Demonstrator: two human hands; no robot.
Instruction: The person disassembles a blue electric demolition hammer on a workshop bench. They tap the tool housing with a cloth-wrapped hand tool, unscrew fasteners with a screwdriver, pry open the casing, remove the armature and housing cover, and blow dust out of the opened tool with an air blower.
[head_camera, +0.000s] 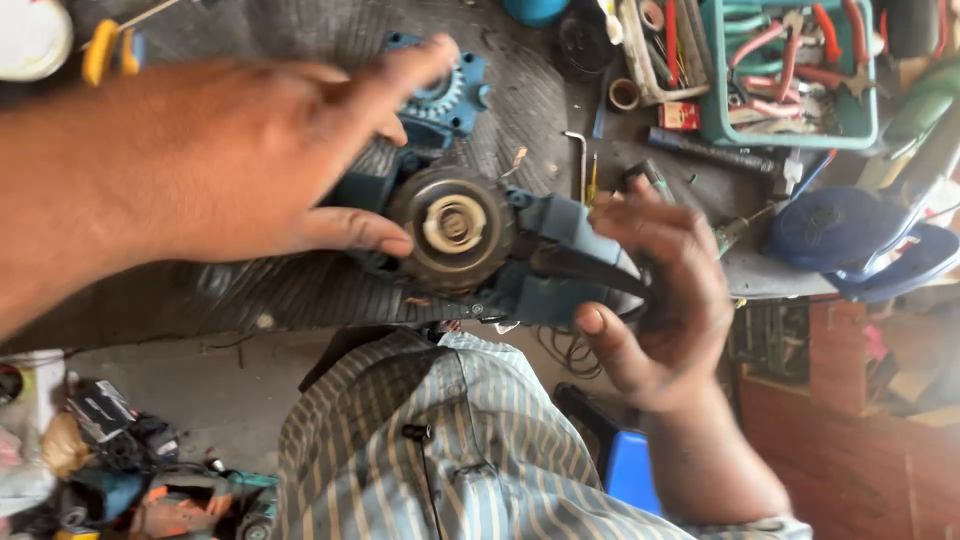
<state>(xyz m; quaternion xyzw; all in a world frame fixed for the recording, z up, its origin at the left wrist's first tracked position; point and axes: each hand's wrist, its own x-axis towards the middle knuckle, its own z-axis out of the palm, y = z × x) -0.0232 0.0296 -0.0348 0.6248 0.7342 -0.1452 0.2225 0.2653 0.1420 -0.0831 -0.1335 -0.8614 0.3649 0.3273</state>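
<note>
left hand (240, 160): spread flat, palm down, over the near end of a blue power tool body (540, 260), thumb tip resting at the rim of its round dark wheel (452, 228); the fingers fan toward a blue toothed part (445, 95) behind, holding nothing, seemingly steadying the housing against the mat. right hand (660, 290): loosely curled around the tool's tapered handle end, fingers slack and partly unclosed, thumb tucked beneath, cradling rather than clamping, probably to keep the body level while the wheel faces up. tool position: lying on its side on a ribbed dark mat (300, 290) at the front edge of the bench, just above the person's striped shirt (450, 450). wheel: pale hub at its centre, exposed upward. nearby: teal tray (790, 140) of red-handled pliers at upper right, well apart; small hex key (578, 160) just beyond the tool; blue casing halves (850, 240) to the right; yellow clamp (105, 50) at upper left.
</note>
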